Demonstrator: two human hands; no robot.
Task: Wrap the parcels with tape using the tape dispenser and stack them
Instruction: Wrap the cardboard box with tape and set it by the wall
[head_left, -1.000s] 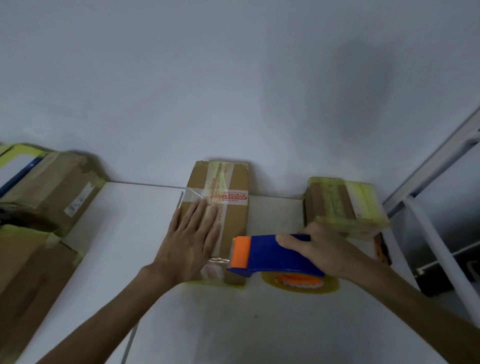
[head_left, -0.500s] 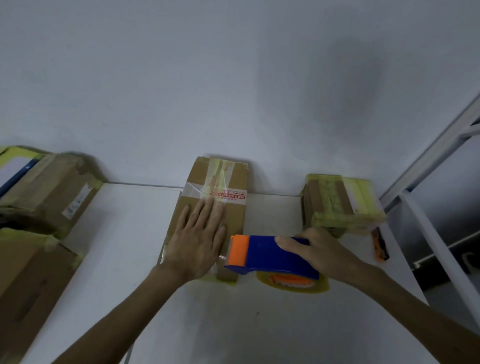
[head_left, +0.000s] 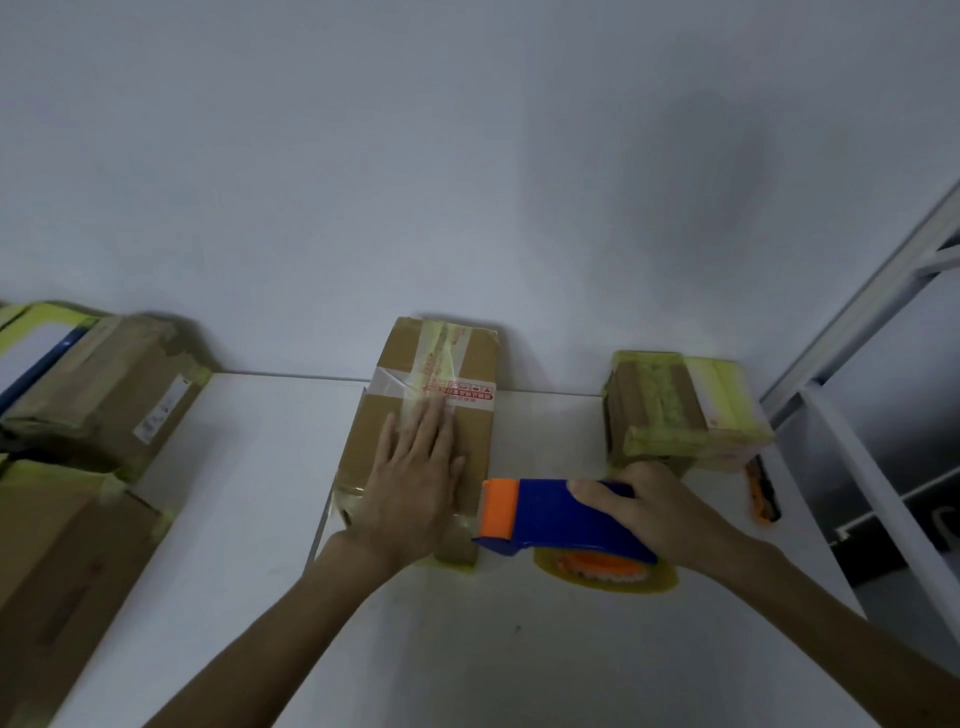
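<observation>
A long brown cardboard parcel (head_left: 470, 364) lies on the white table (head_left: 260, 467), its far end against the wall, with clear and yellowish tape across its top. My left hand (head_left: 415, 478) presses flat on its near half, fingers straight. My right hand (head_left: 660, 509) grips the handle of the blue and orange tape dispenser (head_left: 540, 514), whose orange end meets the parcel's near right edge. The yellowish tape roll (head_left: 608, 574) shows under the dispenser.
A smaller parcel (head_left: 680, 410) wrapped in yellow tape stands at the right by the wall. An orange and black utility knife (head_left: 761, 493) lies beside it near the table's right edge. Several taped boxes (head_left: 104, 395) are piled at the left. A white metal frame (head_left: 857, 415) rises at the right.
My left hand has slid a little toward me along the parcel's top. The dispenser has stayed at the parcel's near right edge in my right hand.
</observation>
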